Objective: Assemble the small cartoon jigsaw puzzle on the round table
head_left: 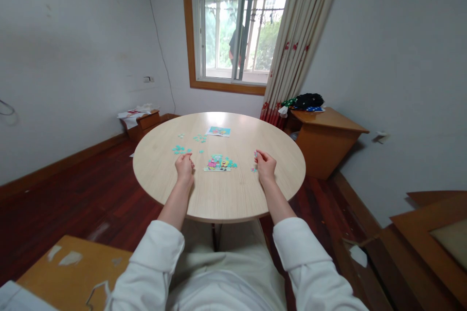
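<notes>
A partly assembled jigsaw puzzle [218, 164] with pink and yellow cartoon figures lies on the round table [226, 199] between my hands. My right hand [267, 165] is closed, pinching a small puzzle piece [256, 154] just above the tabletop. Below its fingertips rests a loose pink-and-teal piece [254, 170]. Left of the puzzle, my left hand [185, 167] is closed with its fingers curled together; whether anything is in them is hidden. Just beyond it lies a cluster of teal pieces [178, 149].
More loose pieces [200, 138], some pale side up, lie farther back beside a picture sheet [219, 131]. A wooden cabinet [328, 131] with cloths on it stands at the right. Behind the window [226, 24] a person is partly visible. A wooden board [73, 267] is at lower left.
</notes>
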A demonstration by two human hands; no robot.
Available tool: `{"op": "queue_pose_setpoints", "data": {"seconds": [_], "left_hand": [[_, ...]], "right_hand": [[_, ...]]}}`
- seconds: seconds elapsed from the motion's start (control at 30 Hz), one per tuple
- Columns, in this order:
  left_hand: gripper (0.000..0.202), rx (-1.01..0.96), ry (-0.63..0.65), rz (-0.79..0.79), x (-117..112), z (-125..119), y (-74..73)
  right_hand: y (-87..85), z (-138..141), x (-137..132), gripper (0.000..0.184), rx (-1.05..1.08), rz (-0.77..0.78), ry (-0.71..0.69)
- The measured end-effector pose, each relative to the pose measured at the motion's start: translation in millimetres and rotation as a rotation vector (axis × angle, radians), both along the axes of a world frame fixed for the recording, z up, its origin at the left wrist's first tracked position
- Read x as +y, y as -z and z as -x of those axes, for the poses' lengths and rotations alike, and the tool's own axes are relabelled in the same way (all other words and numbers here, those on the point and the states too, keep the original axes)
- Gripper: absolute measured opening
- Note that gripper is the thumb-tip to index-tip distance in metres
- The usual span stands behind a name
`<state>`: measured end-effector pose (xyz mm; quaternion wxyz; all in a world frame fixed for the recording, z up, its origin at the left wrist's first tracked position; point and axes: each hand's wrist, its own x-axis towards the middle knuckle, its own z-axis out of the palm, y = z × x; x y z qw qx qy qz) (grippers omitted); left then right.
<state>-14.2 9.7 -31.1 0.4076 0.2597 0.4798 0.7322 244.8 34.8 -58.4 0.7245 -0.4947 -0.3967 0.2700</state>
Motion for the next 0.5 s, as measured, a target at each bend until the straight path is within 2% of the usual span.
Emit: {"op": "queue_pose_setpoints", "data": {"seconds": [0.2, 0.5], "left_hand": [[0.012, 0.003, -0.002, 0.002, 1.6, -0.3, 0.4], [0.011, -0.009, -0.006, 0.000, 3.3, 0.1, 1.6]], "right_hand": [[1.3, -2.2, 2.6, 0.032, -0.076, 0.014, 0.045], [-4.0, 2.2, -1.1, 0.029, 0.030, -0.003, 0.000]]}}
